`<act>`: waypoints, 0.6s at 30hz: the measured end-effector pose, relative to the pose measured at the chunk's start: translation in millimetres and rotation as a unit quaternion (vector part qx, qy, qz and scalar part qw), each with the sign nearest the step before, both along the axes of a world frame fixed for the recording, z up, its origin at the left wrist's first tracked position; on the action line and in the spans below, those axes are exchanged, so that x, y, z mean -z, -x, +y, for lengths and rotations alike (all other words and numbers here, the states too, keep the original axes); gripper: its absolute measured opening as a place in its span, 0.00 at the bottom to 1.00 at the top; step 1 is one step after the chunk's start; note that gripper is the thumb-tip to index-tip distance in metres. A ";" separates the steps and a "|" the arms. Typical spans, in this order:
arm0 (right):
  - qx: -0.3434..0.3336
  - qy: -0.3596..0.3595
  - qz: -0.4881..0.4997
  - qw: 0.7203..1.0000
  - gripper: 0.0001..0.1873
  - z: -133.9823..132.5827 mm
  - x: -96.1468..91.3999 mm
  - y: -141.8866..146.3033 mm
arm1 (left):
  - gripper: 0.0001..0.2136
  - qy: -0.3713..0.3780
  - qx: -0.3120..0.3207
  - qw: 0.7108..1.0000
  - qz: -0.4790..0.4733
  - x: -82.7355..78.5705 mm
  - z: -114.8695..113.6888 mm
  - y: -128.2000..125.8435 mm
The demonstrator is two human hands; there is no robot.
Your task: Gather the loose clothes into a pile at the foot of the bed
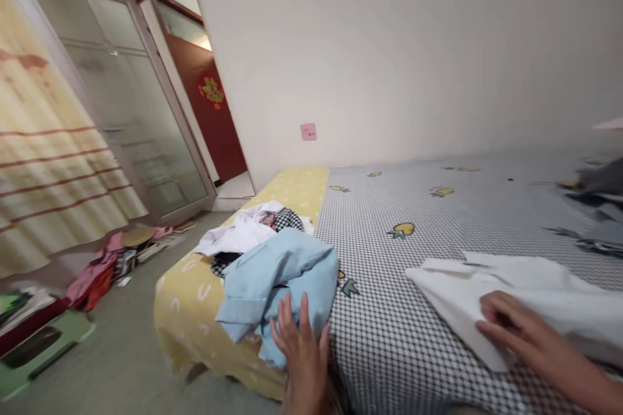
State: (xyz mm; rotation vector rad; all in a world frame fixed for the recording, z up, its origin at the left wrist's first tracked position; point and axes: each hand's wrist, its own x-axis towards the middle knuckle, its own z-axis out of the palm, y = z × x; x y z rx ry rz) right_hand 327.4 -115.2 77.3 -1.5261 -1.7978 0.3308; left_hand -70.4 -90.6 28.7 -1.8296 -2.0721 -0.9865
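At six o'clock on the bed [413,337], our left hand [302,353] lay flat, fingers spread and released against the light blue shirt [277,279] at its twelve o'clock. Toward four o'clock, our right hand [511,327] pressed open fingers onto the white cloth [525,292], gripping nothing.

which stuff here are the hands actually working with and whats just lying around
In hand: left hand against the light blue shirt; right hand on the white garment.

Lying about: white and checked clothes, dark clothes, floor clutter, green stool.
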 end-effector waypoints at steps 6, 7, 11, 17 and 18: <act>0.030 -0.034 0.017 0.999 0.15 50.4 53.2 99.0 | 0.37 0.123 -0.022 0.992 0.001 -25.5 65.8 26.5; 0.052 -0.053 0.002 0.997 0.15 54.8 64.7 103.0 | 0.33 0.138 -0.007 0.990 0.004 -25.1 72.4 31.8; 0.075 -0.099 -0.061 0.990 0.14 61.9 98.2 99.1 | 0.18 0.067 0.011 0.996 -0.066 -44.1 95.2 51.1; 0.113 -0.117 -0.110 0.981 0.15 63.0 115.3 91.6 | 0.18 -0.136 -0.030 0.986 -0.090 -183.7 148.7 85.2; 0.114 -0.119 -0.116 0.979 0.15 62.7 115.8 91.5 | 0.19 -0.162 -0.048 0.982 -0.082 -208.0 160.9 92.2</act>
